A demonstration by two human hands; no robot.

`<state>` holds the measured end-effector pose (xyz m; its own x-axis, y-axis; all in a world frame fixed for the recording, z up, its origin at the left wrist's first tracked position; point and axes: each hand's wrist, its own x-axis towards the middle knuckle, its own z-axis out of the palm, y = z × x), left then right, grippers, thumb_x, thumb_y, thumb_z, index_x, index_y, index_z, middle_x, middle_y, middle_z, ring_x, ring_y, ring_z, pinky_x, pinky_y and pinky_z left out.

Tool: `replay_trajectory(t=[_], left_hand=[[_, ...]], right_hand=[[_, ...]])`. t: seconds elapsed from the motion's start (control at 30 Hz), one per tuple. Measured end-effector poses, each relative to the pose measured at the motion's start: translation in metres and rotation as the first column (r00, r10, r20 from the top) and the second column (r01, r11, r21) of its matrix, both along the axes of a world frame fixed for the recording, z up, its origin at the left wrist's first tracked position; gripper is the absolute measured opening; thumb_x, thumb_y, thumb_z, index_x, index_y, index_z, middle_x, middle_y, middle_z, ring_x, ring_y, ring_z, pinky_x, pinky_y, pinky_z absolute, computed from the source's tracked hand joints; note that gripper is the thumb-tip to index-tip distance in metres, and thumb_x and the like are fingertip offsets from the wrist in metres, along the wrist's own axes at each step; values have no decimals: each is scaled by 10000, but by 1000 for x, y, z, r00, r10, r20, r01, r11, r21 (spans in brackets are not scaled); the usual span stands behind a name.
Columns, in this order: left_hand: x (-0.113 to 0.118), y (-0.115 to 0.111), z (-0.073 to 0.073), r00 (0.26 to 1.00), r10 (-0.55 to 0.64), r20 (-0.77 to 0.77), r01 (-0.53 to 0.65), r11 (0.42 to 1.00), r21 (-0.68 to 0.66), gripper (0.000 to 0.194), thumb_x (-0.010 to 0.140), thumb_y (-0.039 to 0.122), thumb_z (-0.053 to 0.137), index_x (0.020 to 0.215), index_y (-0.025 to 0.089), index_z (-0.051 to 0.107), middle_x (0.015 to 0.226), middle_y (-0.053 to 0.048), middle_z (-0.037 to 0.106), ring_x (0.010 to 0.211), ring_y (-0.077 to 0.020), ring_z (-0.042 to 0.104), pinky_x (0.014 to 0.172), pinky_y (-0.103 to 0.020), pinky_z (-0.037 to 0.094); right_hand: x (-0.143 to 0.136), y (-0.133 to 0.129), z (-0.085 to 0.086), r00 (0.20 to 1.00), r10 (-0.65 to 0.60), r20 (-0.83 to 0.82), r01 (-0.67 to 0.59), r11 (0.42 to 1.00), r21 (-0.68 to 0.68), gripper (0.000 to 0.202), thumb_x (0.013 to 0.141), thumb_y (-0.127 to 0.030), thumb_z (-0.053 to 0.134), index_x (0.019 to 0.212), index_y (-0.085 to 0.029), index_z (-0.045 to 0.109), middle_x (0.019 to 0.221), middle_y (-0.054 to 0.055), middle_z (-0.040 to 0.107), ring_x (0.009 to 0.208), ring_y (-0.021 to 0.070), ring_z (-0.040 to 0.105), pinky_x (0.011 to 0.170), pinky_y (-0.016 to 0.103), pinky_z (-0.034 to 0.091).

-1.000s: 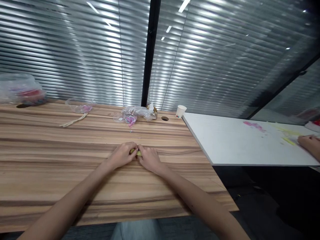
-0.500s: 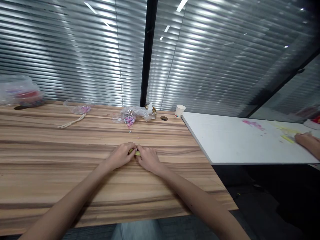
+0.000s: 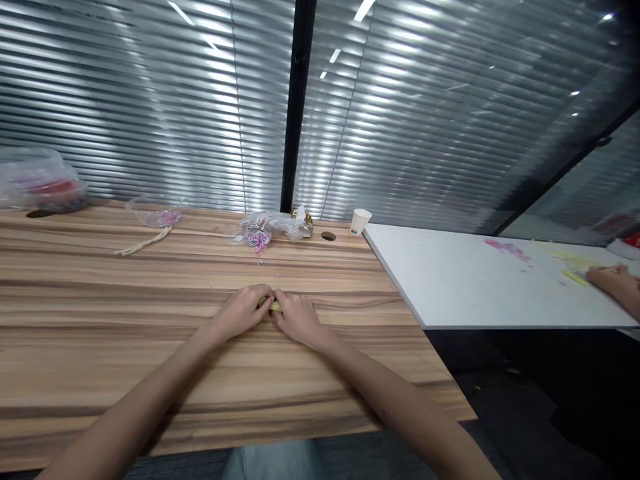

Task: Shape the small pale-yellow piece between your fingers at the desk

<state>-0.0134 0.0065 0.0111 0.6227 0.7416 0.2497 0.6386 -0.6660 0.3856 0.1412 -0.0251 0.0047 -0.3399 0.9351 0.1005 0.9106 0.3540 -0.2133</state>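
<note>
My left hand [image 3: 243, 310] and my right hand [image 3: 299, 317] rest together on the wooden table [image 3: 150, 347], fingertips meeting. Between them they pinch a small yellow-green piece [image 3: 275, 306], mostly hidden by the fingers; what it is cannot be made out. Both hands have their fingers curled around it, knuckles up, wrists lying on the tabletop.
At the table's back lie a clear bag with pink bits [image 3: 260, 237], a shallow clear dish [image 3: 155, 215], a pale cord [image 3: 143, 243], a bagged container [image 3: 43, 183] and a paper cup [image 3: 360, 221]. On the white table [image 3: 450, 280] to the right, another person's hand [image 3: 613, 280] touches coloured pieces.
My hands stay in place on the small piece. The view shifted slightly, and the other person's hand on the white table moved a little.
</note>
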Motion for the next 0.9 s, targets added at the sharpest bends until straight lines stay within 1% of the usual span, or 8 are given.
replay_trajectory(t=[0.17, 0.43, 0.57, 0.7, 0.9], left_hand=[[0, -1, 1, 1000, 6, -6, -6, 1000, 9, 219, 867, 215, 348, 813, 165, 555, 780, -55, 618, 710, -174, 556, 647, -263, 382], [1, 0, -1, 1000, 0, 12, 0, 1000, 8, 207, 861, 204, 361, 798, 168, 555, 756, -49, 608, 681, -169, 548, 624, -262, 378], [1, -1, -1, 1000, 5, -9, -5, 1000, 13, 212, 861, 200, 352, 805, 167, 553, 753, -51, 606, 677, -168, 546, 622, -263, 381], [1, -3, 1, 999, 22, -41, -21, 999, 30, 214, 867, 201, 343, 802, 172, 545, 761, -51, 609, 683, -176, 550, 613, -267, 377], [3, -6, 7, 998, 38, -41, -37, 999, 19, 212, 858, 197, 361, 782, 167, 557, 734, -52, 608, 657, -173, 545, 600, -266, 382]], right_hand=[[0, -1, 2, 1000, -1, 1, 1, 999, -39, 267, 838, -270, 424, 1089, -187, 460, 974, 87, 648, 883, 216, 598, 711, 285, 398], [0, 0, 1, 1000, 2, 9, -1, 999, -33, 263, 836, -281, 422, 1082, -191, 455, 964, 86, 648, 875, 223, 600, 705, 296, 400], [0, 0, 1, 1000, -3, 10, 4, 999, -36, 272, 834, -284, 421, 1088, -191, 456, 970, 89, 648, 875, 225, 600, 703, 295, 398], [-1, 0, 2, 1000, -6, 12, 7, 999, -32, 274, 829, -284, 433, 1086, -193, 461, 966, 83, 652, 874, 225, 602, 698, 289, 398], [-1, -1, 3, 1000, -3, 12, 4, 999, -54, 271, 844, -285, 426, 1094, -185, 457, 984, 91, 646, 894, 217, 595, 716, 285, 395]])
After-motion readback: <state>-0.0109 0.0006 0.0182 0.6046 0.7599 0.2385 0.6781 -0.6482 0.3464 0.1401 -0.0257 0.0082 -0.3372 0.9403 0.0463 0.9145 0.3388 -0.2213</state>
